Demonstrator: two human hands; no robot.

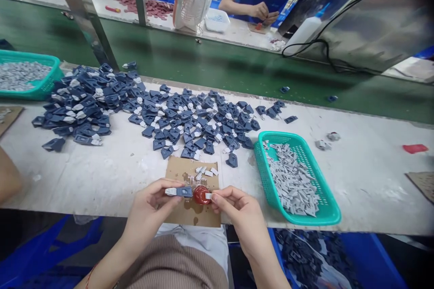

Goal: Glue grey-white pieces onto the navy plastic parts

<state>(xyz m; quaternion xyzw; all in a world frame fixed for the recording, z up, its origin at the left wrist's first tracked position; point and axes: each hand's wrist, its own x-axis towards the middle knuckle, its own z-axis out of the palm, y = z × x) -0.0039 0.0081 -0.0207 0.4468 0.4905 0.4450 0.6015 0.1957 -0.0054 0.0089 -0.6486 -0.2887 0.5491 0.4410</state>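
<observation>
Pinched in my left hand (154, 205) is a dark blue plastic part (184, 191) with a light grey tip pointing left. My right hand (235, 205) grips a small light grey plastic piece (208, 196) between thumb and fingertips. That piece is over the right side of a small red dish (200, 195), and I cannot tell whether it touches. The dish sits on a stained cardboard sheet (193, 219). Several loose grey pieces (209, 173) lie at the cardboard's upper part, just beyond the dish.
A wide heap of blue parts (190, 117) covers the table's far left and middle. At right stands a green basket (334, 212) of grey pieces; another green basket (50, 83) is far left. Co-workers' hands (262, 12) work across the green strip. A blue bin (379, 257) is below.
</observation>
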